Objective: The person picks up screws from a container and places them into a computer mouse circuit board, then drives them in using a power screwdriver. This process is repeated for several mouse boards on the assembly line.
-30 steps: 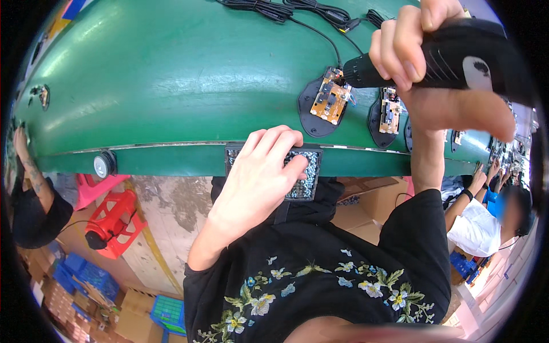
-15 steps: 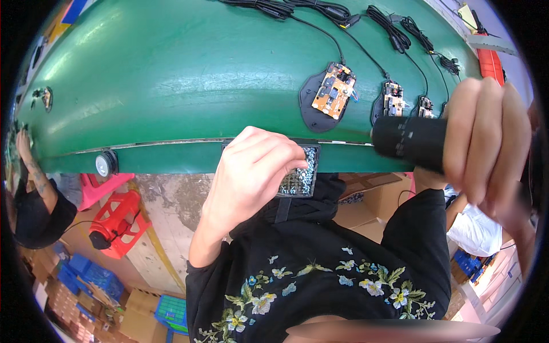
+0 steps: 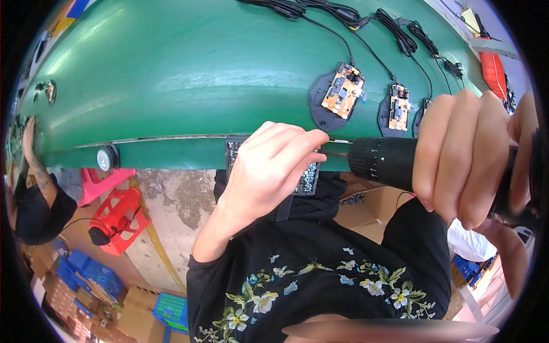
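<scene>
Holding a power screwdriver [image 3: 383, 159] close to the left fingertips [image 3: 316, 139], at the edge of a green table [image 3: 189, 103]

Gripping the black screwdriver in the right hand [image 3: 466, 157], with fingers wrapped around the body and the bit [image 3: 338, 153] pointing left, just beside the left thumb and forefinger. Cannot tell whether touching. Reaching over a black tray [image 3: 304, 193] with the left hand [image 3: 269, 168], fingers bent, thumb and forefinger held narrow. Cannot tell whether pinching a screw there: too small.

Judging from this pose, likely at the step of fitting a screw onto the bit. Seems to call for lining up bit and fingertips, holding both steady, and not letting go before feeling a firm seat. Could slip back into the tray if met at a slant.

Set at the near table edge, partly hidden under the left hand: the tray, with many small silvery screws [image 3: 309, 178] inside. Standing at lower left: blue crates [image 3: 100, 274], with contents too blurred to name, a cardboard box [image 3: 136, 306] and a green-and-blue basket [image 3: 168, 311]. Below the table, toward the right: another carton [image 3: 386, 203], with contents unclear.

Lying beyond the tray, on the table: a circuit board [image 3: 343, 91] on a black base [image 3: 326, 120], with a black cord [image 3: 331, 31] leading away; farther right, a second board [image 3: 398, 108], likewise on a base.
</scene>
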Motion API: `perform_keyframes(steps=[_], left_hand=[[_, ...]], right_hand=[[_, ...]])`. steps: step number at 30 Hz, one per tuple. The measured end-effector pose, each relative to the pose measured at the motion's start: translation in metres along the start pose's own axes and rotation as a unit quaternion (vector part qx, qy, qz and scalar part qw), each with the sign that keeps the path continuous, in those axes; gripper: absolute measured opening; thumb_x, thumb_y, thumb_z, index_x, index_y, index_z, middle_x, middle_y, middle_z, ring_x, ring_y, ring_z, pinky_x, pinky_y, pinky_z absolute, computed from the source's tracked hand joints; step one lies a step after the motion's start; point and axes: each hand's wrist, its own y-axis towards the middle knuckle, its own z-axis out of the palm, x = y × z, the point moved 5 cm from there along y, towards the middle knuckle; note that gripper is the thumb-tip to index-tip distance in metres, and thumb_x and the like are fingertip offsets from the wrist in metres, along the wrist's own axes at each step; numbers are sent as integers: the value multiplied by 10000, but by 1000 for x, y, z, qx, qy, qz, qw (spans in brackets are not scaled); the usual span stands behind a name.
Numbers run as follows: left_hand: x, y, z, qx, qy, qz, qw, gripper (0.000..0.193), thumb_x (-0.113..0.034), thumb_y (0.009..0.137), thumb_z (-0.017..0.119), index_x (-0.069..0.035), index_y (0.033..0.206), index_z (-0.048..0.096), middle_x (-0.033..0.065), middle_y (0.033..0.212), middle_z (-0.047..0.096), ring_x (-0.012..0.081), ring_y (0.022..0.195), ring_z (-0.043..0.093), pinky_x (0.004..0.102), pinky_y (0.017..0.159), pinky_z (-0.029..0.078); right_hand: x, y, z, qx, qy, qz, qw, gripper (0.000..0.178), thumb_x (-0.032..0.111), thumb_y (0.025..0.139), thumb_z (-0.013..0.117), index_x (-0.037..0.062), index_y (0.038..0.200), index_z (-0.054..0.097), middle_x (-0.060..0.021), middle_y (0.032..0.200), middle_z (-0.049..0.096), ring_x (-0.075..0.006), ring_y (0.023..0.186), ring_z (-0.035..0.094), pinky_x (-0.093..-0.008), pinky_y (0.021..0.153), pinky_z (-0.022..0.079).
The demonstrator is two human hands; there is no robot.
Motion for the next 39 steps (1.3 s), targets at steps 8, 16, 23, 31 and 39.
perform_keyframes(steps=[8, 16, 23, 31, 39], left_hand=[[-5, 2, 1, 2, 37, 36, 999, 340, 18, 694, 835, -21, 1014, 726, 89, 893, 726, 266, 839, 705, 371, 751, 546], [-2, -1, 7, 6, 45, 55, 997, 362, 13, 697, 834, -27, 1038, 718, 90, 897, 712, 272, 846, 692, 377, 749, 543], [-2, 0, 0, 7, 44, 53, 998, 348, 6, 709, 829, -28, 1037, 719, 89, 890, 709, 273, 845, 690, 383, 752, 542], [-3, 1, -2, -28, 37, 77, 996, 300, -36, 712, 841, -26, 990, 730, 83, 889, 722, 254, 831, 700, 358, 730, 541], [21, 36, -48, -145, 28, 95, 984, 250, -38, 701, 885, -61, 905, 743, 70, 839, 739, 253, 766, 705, 341, 706, 555]], right_hand=[[-1, 1, 5, 11, -9, -23, 1000, 421, 132, 855, 807, 38, 1155, 527, -97, 692, 706, -178, 490, 664, -278, 486, 567], [-5, 4, 7, -44, -95, 80, 991, 670, 243, 666, 954, 44, 1134, 518, -74, 677, 688, -172, 484, 651, -277, 485, 552], [-20, 8, 7, -113, -134, 157, 972, 429, 226, 809, 840, 60, 1070, 542, -78, 701, 690, -209, 504, 647, -311, 504, 538], [-19, 16, 18, -146, -121, 152, 970, 192, 207, 973, 711, 79, 997, 570, -82, 728, 693, -251, 528, 643, -351, 526, 523], [-14, -10, 4, -76, -139, 35, 987, 986, 557, 444, 1036, 74, 1075, 452, 17, 661, 625, -118, 474, 613, -205, 484, 506]])
